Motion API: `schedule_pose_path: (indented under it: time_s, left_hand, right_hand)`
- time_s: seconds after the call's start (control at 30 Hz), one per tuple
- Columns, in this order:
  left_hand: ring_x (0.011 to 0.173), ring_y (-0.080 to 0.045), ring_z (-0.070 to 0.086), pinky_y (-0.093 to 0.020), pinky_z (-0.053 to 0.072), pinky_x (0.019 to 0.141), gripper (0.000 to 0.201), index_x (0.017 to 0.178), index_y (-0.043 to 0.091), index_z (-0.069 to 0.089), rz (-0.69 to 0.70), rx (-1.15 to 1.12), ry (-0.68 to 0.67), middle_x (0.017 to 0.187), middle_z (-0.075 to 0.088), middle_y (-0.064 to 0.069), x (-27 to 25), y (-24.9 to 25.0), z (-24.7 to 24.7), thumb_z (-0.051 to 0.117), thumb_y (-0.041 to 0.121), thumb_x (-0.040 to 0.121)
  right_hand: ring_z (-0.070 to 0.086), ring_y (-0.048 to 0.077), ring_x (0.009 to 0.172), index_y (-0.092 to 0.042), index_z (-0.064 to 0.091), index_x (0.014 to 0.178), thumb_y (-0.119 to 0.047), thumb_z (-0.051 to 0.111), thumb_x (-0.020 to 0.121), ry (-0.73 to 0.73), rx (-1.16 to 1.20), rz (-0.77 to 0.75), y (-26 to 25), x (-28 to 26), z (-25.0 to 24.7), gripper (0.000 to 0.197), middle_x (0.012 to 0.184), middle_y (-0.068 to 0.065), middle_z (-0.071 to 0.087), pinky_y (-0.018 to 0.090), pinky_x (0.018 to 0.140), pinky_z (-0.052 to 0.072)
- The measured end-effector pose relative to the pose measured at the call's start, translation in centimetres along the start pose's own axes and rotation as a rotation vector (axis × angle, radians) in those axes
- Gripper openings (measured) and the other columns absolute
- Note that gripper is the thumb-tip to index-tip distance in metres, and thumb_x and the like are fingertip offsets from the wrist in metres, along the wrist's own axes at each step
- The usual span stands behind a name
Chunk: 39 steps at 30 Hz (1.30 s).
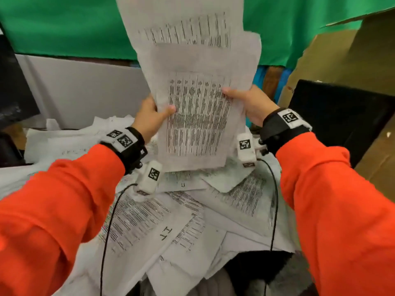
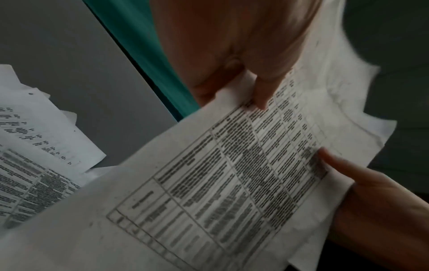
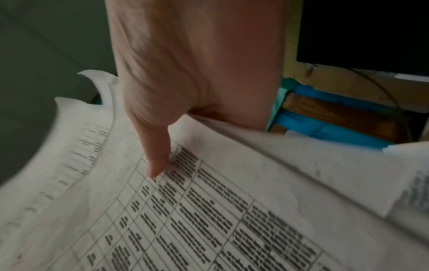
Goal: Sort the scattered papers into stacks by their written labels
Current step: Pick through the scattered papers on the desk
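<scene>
Both hands hold up a bundle of printed sheets [image 1: 196, 116] in front of me, each sheet bearing a table of text. My left hand [image 1: 154, 116] pinches the bundle's left edge, thumb on the front sheet. My right hand [image 1: 245, 101] pinches the right edge, thumb on the print. The left wrist view shows the front sheet [image 2: 220, 183] between my left hand [image 2: 260, 95] and the right hand [image 2: 343, 168]. In the right wrist view my right hand [image 3: 157, 165] lies thumb-down on the sheet [image 3: 185, 220]. Scattered papers [image 1: 171, 221] cover the table below; one shows a handwritten "11" [image 1: 165, 233].
A green cloth [image 1: 64, 24] hangs behind, above a grey panel [image 1: 85, 90]. Cardboard [image 1: 342, 56] and a black screen [image 1: 342, 116] stand at the right. A dark object [image 1: 12, 88] is at the left. Black cables [image 1: 109, 231] trail from the wrist cameras over the papers.
</scene>
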State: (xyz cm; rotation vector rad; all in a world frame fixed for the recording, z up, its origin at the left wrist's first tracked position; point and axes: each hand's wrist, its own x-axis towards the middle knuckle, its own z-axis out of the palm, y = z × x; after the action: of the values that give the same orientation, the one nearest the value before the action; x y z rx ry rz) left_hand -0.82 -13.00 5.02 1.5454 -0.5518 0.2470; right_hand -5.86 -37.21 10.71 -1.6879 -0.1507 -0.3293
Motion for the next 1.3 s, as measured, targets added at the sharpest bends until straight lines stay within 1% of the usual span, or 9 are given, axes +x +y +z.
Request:
schedule_pose_path:
  time_s: [0.13, 0.27, 0.43, 0.67, 0.8, 0.87, 1.03, 1.17, 1.3]
  left_hand:
    - [0.091, -0.004, 0.067, -0.023, 0.054, 0.078, 0.038, 0.121, 0.018, 0.055, -0.024, -0.137, -0.016, 0.106, 0.067, 0.007, 0.7, 1.8, -0.4, 0.069, 0.022, 0.086]
    - [0.101, -0.007, 0.057, -0.02, 0.04, 0.088, 0.049, 0.131, 0.013, 0.051, -0.126, 0.113, -0.143, 0.115, 0.059, 0.005, 0.7, 2.1, 2.3, 0.066, 0.026, 0.087]
    - [0.082, -0.009, 0.056, -0.023, 0.05, 0.074, 0.012, 0.102, 0.015, 0.056, -0.015, -0.007, 0.154, 0.09, 0.059, 0.006, 2.4, 3.5, 2.6, 0.057, 0.011, 0.092]
    - [0.119, -0.023, 0.052, -0.039, 0.041, 0.102, 0.07, 0.126, 0.013, 0.053, -0.482, 0.285, -0.225, 0.131, 0.056, -0.004, 1.1, -6.8, -1.4, 0.065, 0.049, 0.067]
    - [0.097, -0.019, 0.06, -0.022, 0.049, 0.074, 0.033, 0.118, 0.007, 0.058, -0.214, 0.102, 0.17, 0.101, 0.063, -0.001, 2.3, -5.7, 0.1, 0.058, 0.028, 0.092]
    - [0.105, -0.022, 0.061, -0.034, 0.052, 0.089, 0.048, 0.123, 0.009, 0.055, -0.17, -0.029, 0.32, 0.111, 0.065, -0.003, 2.7, -5.2, -0.1, 0.061, 0.041, 0.088]
    - [0.126, -0.024, 0.05, -0.031, 0.042, 0.095, 0.062, 0.134, 0.012, 0.049, -0.551, 0.236, 0.037, 0.127, 0.056, -0.001, -1.0, -10.8, -2.5, 0.06, 0.051, 0.087]
    - [0.084, -0.016, 0.064, -0.018, 0.047, 0.064, 0.025, 0.112, 0.004, 0.062, -0.339, 0.104, 0.338, 0.1, 0.068, -0.005, -0.3, -12.1, -4.6, 0.06, 0.016, 0.091]
    - [0.077, -0.021, 0.052, -0.027, 0.038, 0.061, 0.036, 0.085, 0.003, 0.064, -0.473, 0.456, 0.448, 0.077, 0.057, -0.009, 0.3, -10.9, -7.2, 0.049, 0.033, 0.096]
  right_hand:
    - [0.07, 0.012, 0.098, -0.022, 0.066, 0.114, -0.035, 0.063, 0.094, 0.009, -0.033, 0.023, -1.1, -0.8, -1.1, 0.024, 0.113, -0.001, 0.073, 0.026, 0.077, 0.055]
    - [0.066, 0.025, 0.105, -0.007, 0.064, 0.123, -0.019, 0.065, 0.093, 0.129, 0.047, 0.035, 0.5, 0.0, 1.0, 0.032, 0.115, 0.009, 0.07, 0.048, 0.097, 0.053]
    - [0.062, 0.024, 0.098, -0.015, 0.069, 0.093, -0.016, 0.066, 0.078, 0.263, 0.112, -0.168, -1.8, 2.7, 3.8, 0.015, 0.104, 0.012, 0.069, 0.045, 0.095, 0.051]
    - [0.062, 0.021, 0.118, -0.012, 0.063, 0.128, -0.03, 0.085, 0.07, 0.189, 0.03, 0.222, 9.9, 1.6, 3.6, 0.065, 0.123, 0.001, 0.069, 0.04, 0.106, 0.045]
    - [0.064, 0.024, 0.115, -0.016, 0.061, 0.118, -0.037, 0.091, 0.059, 0.187, 0.19, 0.154, 9.8, 3.2, 4.9, 0.07, 0.124, 0.005, 0.069, 0.048, 0.107, 0.046]
    - [0.064, 0.022, 0.119, -0.019, 0.065, 0.113, -0.027, 0.086, 0.072, 0.105, 0.268, 0.094, 9.4, 3.4, 5.5, 0.046, 0.123, 0.004, 0.07, 0.045, 0.109, 0.044]
    - [0.058, 0.028, 0.127, -0.008, 0.059, 0.133, -0.024, 0.095, 0.054, -0.235, 0.181, 0.535, 17.3, 1.2, 5.7, 0.088, 0.137, 0.011, 0.06, 0.05, 0.114, 0.037]
    - [0.067, 0.03, 0.113, -0.008, 0.062, 0.127, -0.014, 0.072, 0.087, -0.108, 0.422, 0.469, 16.8, 1.5, 7.3, 0.041, 0.126, 0.014, 0.068, 0.047, 0.097, 0.053]
    - [0.071, 0.026, 0.103, -0.01, 0.065, 0.12, -0.006, 0.071, 0.087, -0.221, 0.283, 0.458, 15.9, 1.7, 11.2, 0.034, 0.114, 0.011, 0.073, 0.041, 0.086, 0.059]
